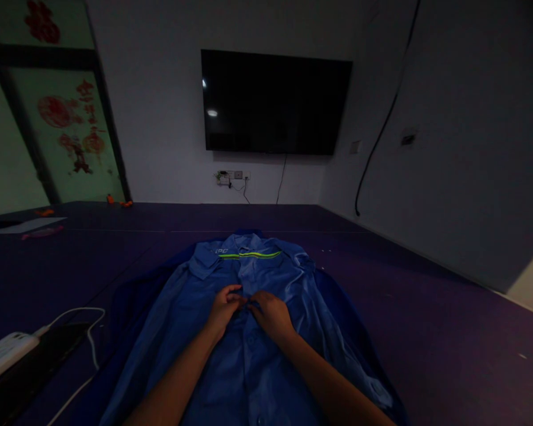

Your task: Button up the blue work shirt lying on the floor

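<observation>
A blue work shirt (266, 373) with a collar and a yellow-green stripe across the chest lies front side up, spread flat. Both hands meet at its button placket, around mid-chest. My left hand (224, 306) pinches the shirt's front edge between thumb and fingers. From the other side, my right hand (270, 312) grips the placket, its fingertips almost touching the left ones. Whatever button lies between the fingertips is too small and dark to make out. Below the hands, buttons run down the placket. Darker blue cloth (350, 319) shows beneath the shirt on both sides.
The shirt rests on a purple surface (448, 355). At left lie a white power strip (9, 355), its white cable (91, 343) and a dark flat object (39, 373). A television (275, 103) hangs on the far wall; a black cable (375, 142) dangles at right.
</observation>
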Available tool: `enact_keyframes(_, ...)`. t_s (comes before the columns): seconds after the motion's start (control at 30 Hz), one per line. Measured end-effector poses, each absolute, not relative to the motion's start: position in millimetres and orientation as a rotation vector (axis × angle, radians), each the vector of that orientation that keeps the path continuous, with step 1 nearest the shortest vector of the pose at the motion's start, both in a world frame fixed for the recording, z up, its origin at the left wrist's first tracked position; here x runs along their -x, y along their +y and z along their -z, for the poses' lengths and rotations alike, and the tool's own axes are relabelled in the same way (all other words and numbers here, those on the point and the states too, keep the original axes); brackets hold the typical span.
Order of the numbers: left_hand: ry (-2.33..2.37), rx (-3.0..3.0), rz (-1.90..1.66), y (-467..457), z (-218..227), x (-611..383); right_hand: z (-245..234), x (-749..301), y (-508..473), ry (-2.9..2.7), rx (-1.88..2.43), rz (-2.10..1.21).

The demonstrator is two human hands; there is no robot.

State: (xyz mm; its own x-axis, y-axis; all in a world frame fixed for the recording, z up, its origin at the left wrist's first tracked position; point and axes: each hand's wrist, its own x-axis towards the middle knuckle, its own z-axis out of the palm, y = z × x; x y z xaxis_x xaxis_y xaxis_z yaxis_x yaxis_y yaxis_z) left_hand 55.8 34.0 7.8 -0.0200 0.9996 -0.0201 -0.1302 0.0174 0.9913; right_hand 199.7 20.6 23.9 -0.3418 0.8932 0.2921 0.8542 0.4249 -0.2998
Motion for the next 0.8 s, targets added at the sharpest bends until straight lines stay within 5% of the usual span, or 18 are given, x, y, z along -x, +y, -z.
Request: enact_keyframes(0.8,1.166,-1.052,-1.322,34.5,-3.6,-58.3,-24.4,-200.3,22.1,-2.392,1.405,-0.111)
